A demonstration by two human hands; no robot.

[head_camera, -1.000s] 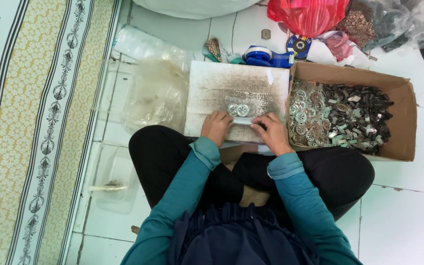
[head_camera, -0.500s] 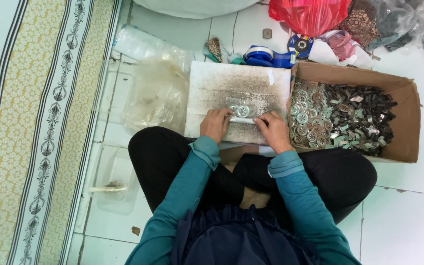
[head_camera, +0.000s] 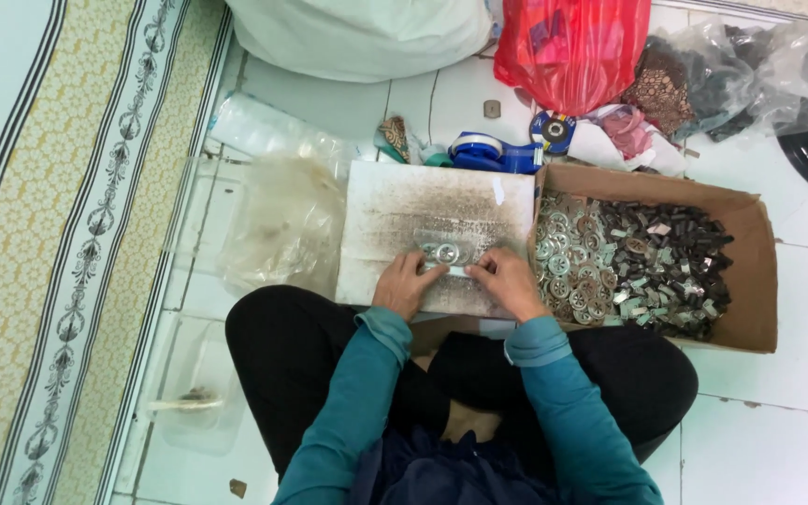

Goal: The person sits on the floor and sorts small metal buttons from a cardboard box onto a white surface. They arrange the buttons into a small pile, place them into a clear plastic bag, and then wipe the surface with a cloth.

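Note:
I sit cross-legged on a tiled floor with a smudged white board [head_camera: 423,210] in front of my knees. A few small metal rings [head_camera: 443,252] lie near its front edge. My left hand [head_camera: 402,285] and my right hand [head_camera: 505,281] rest on the board, and their fingertips pinch a small flat metal piece [head_camera: 455,270] between them, just below the rings. To the right stands a cardboard box [head_camera: 750,281] filled with silver rings [head_camera: 563,266] and dark metal clips [head_camera: 675,262].
Clear plastic bags [head_camera: 282,224] lie left of the board, a patterned mat [head_camera: 39,234] beyond them. Behind the board are a blue tape dispenser [head_camera: 488,151], a red bag [head_camera: 572,47], a white sack [head_camera: 357,33] and more bags [head_camera: 750,70] of parts.
The view has shifted slightly. My hands have drawn closer together at the front of the board, fingertips now meeting on the small piece below the rings.

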